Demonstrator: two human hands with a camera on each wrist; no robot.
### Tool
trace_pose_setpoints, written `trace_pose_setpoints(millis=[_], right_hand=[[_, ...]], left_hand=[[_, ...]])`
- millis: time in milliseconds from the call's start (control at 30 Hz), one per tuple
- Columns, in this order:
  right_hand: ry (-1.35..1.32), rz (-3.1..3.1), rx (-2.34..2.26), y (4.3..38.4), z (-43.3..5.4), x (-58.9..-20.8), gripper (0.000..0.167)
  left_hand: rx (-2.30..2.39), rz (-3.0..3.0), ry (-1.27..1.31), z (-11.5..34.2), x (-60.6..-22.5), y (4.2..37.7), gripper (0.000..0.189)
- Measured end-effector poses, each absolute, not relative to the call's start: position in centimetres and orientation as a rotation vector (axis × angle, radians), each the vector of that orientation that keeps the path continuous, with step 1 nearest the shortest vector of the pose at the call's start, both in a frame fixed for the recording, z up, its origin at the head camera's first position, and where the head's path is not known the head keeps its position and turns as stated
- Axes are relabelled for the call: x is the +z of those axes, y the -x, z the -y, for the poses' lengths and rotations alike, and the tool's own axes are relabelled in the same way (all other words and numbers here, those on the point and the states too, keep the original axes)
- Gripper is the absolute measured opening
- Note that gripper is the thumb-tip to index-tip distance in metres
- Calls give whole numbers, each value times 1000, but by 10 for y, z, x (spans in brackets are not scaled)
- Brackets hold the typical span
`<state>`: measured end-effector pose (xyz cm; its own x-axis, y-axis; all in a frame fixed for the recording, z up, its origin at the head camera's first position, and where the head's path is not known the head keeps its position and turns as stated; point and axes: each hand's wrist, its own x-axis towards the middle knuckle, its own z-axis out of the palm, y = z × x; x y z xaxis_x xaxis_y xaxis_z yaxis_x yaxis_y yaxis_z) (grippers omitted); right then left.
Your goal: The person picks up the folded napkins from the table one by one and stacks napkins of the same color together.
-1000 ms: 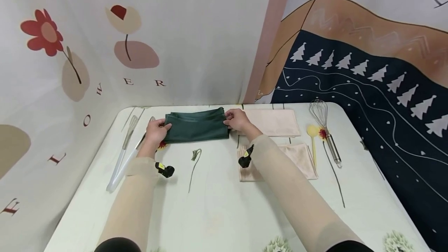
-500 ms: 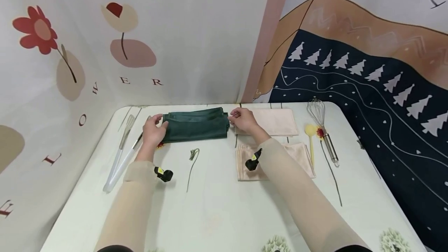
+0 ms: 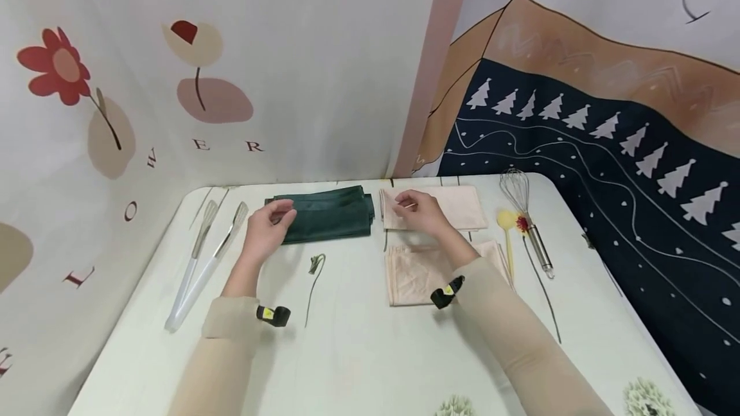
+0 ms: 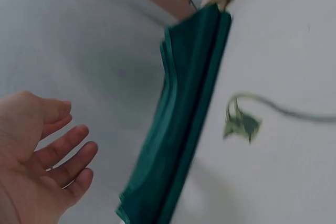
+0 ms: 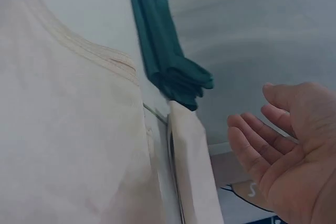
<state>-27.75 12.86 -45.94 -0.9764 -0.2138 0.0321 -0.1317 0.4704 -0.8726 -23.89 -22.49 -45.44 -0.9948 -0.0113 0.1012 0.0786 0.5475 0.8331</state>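
Bare hands hang over the far side of a white-covered table, where a folded dark green cloth lies flat near the far edge, left of center. The left hand is poised at the cloth's left end, its thumb parted from loosely curved fingers; the left wrist view shows it clear of the fabric. The right hand, its fingers likewise relaxed and slightly spread, hovers above a folded pale pink cloth just to the right of the green one. A second folded pink cloth lies nearer, below the right wrist. At far left, tongs with metal heads rest with their two arms spread. To the right lie a yellow spoon and, beside it, a wire whisk with a metal handle. Beige sleeves cover both arms. Behind, a pale curtain bears printed flowers and letters.
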Motion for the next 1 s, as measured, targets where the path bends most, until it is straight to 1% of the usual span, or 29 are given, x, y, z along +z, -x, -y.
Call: trace_pose_setpoints(millis=[233,400,600,767,1000], right_hand=[[379,-2629,-1561,235,-157,-462,36],[345,-2645,-1602,209,-177,-467,36],[281,-2695,-1617,184,-196,-473,32],[280,-2732,-1638,168,-212,-481,29],[234,-2776,-1633,142,-234,-493,26]], left_hand=[[-1472,2708,246,197,-451,214,39],[-1496,2725,363,177,-458,197,37],[-1512,2762,359,159,-469,185,35],[-1533,2780,333,146,-479,176,34],[-1529,2797,418,130,-492,168,33]])
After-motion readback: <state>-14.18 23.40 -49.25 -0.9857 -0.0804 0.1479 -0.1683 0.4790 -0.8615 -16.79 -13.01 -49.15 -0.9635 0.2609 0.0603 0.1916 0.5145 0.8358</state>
